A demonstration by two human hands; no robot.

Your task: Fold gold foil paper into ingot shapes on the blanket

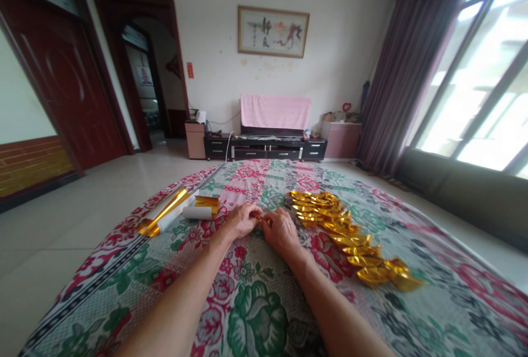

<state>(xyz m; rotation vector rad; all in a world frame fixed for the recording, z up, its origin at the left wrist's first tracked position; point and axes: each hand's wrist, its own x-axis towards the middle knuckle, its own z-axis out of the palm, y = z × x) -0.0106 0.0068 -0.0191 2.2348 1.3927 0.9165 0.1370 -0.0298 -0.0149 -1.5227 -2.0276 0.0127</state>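
Note:
My left hand and my right hand meet over the middle of the flowered tablecloth. Between their fingertips is a small piece of gold foil paper, pinched from both sides and mostly hidden by the fingers. To the right of my right hand lies a long slanting row of folded gold paper ingots, shiny and pointed at the ends. Left of my left hand are curled sheets of gold foil paper with white backs, and a shorter rolled piece close to them.
The cloth-covered round table fills the foreground. Beyond it stand a low black TV cabinet and a screen under a pink cloth. A dark red door is at left; a purple curtain hangs beside the window at right.

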